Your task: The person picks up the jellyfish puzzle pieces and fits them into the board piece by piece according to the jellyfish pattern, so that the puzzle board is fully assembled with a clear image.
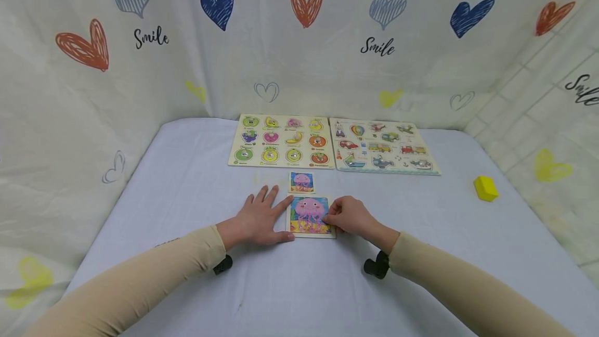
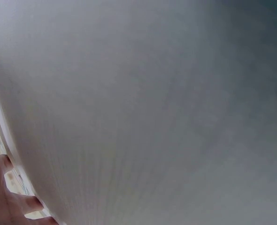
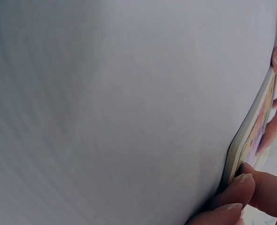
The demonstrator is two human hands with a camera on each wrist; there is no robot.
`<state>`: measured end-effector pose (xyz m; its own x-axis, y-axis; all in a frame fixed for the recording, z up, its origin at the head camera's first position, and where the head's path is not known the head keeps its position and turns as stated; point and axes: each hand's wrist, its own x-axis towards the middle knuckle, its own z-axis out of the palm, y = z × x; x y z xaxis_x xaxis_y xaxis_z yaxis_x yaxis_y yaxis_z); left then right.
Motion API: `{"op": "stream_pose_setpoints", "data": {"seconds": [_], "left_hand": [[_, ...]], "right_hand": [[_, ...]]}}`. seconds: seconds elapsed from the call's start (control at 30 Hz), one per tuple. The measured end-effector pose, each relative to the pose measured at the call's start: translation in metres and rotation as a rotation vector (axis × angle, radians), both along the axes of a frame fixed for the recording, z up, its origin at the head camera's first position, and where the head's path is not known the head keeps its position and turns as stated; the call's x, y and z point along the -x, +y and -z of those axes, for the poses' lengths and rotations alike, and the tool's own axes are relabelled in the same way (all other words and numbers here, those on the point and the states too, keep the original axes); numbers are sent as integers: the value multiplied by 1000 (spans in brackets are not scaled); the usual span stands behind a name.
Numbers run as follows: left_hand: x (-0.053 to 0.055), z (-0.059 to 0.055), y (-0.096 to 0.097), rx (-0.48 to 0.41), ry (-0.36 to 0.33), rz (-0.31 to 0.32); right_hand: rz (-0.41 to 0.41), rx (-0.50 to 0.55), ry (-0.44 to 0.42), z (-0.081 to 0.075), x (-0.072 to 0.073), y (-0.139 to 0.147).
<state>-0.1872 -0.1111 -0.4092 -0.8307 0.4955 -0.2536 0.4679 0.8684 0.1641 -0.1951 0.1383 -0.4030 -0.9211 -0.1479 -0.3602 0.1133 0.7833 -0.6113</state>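
A square jellyfish puzzle in a pale wooden frame lies on the white-covered table. Just beyond it is a smaller jellyfish picture card. My left hand rests with its fingers spread at the puzzle's left side, index fingertip by the upper left corner and thumb by the lower left one. On the opposite side my right hand pinches the puzzle's right edge, its fingertips lapping over the picture. In the right wrist view the fingers curl against the side of the frame.
Behind the puzzle lie a fruit peg board and a vehicle peg board, side by side. A yellow block sits far right. A printed curtain hangs at the table's back.
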Motion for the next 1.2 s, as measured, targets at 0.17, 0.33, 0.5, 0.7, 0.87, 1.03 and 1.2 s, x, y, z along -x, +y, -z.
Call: {"op": "stream_pose_setpoints", "data": {"seconds": [0.17, 0.33, 0.5, 0.7, 0.87, 1.03, 1.2], "left_hand": [[0, 0, 1, 0, -2, -4], [0, -1, 1, -1, -5, -6], [0, -1, 1, 1, -12, -8], [0, -2, 1, 5, -20, -7], [0, -3, 1, 4, -21, -11], [1, -2, 1, 10, -15, -10], [1, -1, 1, 17, -28, -5]], "right_hand": [[-10, -20, 4, -1, 0, -1], [-3, -28, -5, -3, 1, -3], [8, -12, -9, -2, -1, -2], [-22, -2, 2, -1, -4, -1], [-63, -30, 32, -2, -6, -5], [-71, -37, 47, -4, -7, -7], [-65, -32, 48, -1, -7, -6]]}}
